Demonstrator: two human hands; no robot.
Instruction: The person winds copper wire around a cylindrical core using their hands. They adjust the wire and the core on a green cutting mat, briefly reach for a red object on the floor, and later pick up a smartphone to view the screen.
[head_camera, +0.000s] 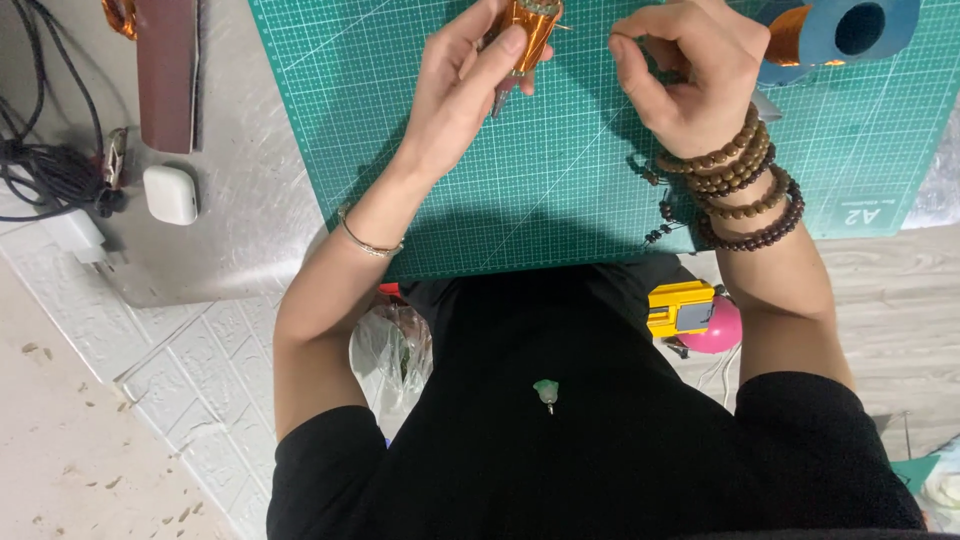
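Observation:
My left hand (468, 85) grips a small copper-wound coil piece (532, 28) above the green cutting mat (520, 190); a thin metal tip pokes out below my fingers. My right hand (690, 70) is closed just right of it, thumb and fingertips pinched together as if on a fine copper wire, which is too thin to make out clearly. A blue spool of copper wire (835, 35) lies on the mat just behind my right hand. Several strands of dark wooden beads (740, 190) wrap my right wrist, and a thin bangle (368, 242) circles my left.
A white earbud case (170, 193) and a brown strap (167, 70) lie on the silvery sheet to the left, beside black cables (45, 170). A yellow tool (680, 307) and a pink round object (722, 328) sit below the mat's edge. A green pendant (546, 392) hangs on my black shirt.

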